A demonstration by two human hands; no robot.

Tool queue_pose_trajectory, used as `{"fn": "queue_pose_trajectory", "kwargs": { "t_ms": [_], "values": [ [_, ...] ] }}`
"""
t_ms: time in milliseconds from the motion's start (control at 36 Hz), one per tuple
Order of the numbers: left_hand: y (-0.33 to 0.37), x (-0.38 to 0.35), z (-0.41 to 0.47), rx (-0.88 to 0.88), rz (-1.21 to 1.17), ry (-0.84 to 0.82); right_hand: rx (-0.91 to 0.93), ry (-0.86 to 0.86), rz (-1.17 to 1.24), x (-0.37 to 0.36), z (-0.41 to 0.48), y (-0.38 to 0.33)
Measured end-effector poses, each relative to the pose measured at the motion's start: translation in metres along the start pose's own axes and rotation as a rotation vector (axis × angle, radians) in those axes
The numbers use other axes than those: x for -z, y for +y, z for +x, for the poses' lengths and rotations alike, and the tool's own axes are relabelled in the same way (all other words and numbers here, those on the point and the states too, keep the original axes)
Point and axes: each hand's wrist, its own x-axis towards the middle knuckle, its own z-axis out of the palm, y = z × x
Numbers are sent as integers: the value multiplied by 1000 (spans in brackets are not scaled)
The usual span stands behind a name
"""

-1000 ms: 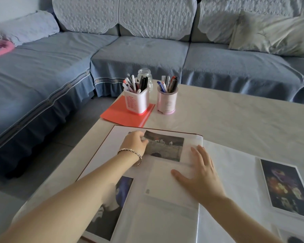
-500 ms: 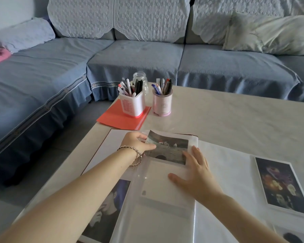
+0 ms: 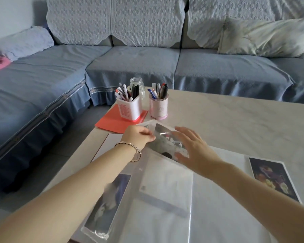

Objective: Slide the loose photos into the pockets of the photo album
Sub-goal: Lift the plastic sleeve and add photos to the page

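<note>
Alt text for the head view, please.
The left hand pinches the raised edge of a clear album page while the right hand, fingers spread, is over the grey photo in it. A dark photo lies flat further right.

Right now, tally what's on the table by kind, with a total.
Photos: 3
Pen cups: 2
Glass jar: 1
Red folder: 1
Photo album: 1
Total: 8
</note>
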Motion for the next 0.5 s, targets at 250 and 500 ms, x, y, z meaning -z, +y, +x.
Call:
{"fn": "queue_pose_trajectory", "kwargs": {
  "t_ms": [250, 500],
  "values": [
    [14, 8, -17, -229, -100, -42, 257, -63, -125, 31, 64, -13],
    [-18, 0, -30, 86, -125, -12, 277, -172, -295, 34, 72, -11]
  ]
}}
